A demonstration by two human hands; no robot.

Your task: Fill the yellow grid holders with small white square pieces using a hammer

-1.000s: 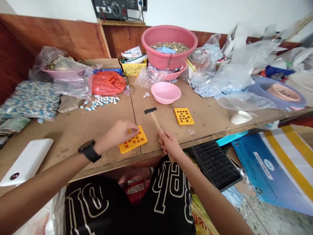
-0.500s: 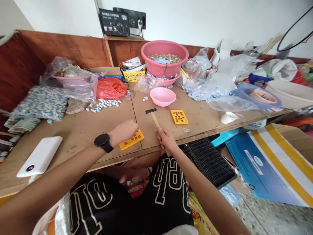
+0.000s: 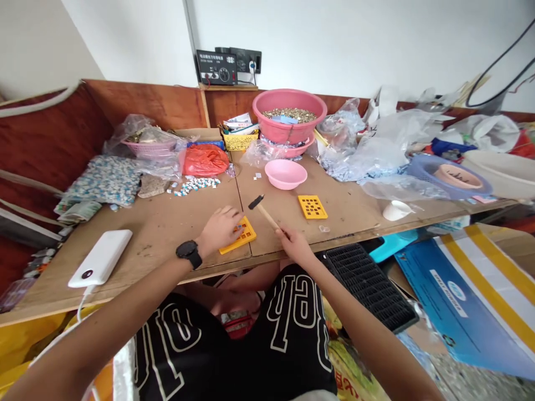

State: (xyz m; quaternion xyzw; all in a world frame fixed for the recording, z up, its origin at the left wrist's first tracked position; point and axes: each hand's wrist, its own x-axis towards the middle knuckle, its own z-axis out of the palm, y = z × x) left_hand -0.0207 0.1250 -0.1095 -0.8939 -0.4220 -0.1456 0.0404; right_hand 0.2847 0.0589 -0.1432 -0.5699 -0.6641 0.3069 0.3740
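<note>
My left hand (image 3: pixel 220 226), with a black watch on the wrist, rests on a yellow grid tray (image 3: pixel 242 236) near the table's front edge, its fingers bent over the tray's left part. My right hand (image 3: pixel 295 244) is closed round the wooden handle of a small hammer (image 3: pixel 262 208). The hammer's black head is raised, just to the right of the tray. A second yellow grid tray (image 3: pixel 312 206) lies further right on the brown table (image 3: pixel 167 223).
A small pink bowl (image 3: pixel 286 174) stands behind the trays, and a big pink basin (image 3: pixel 290 115) of small metal parts at the back. Loose blue-white pieces (image 3: pixel 194 185), an orange bag (image 3: pixel 204 160), plastic bags and a white power bank (image 3: pixel 100 258) lie about. A black crate (image 3: pixel 370 287) sits below right.
The camera has tilted up and back. The hammer head has lifted off the table and now points up to the left. My left hand stays on the yellow tray.
</note>
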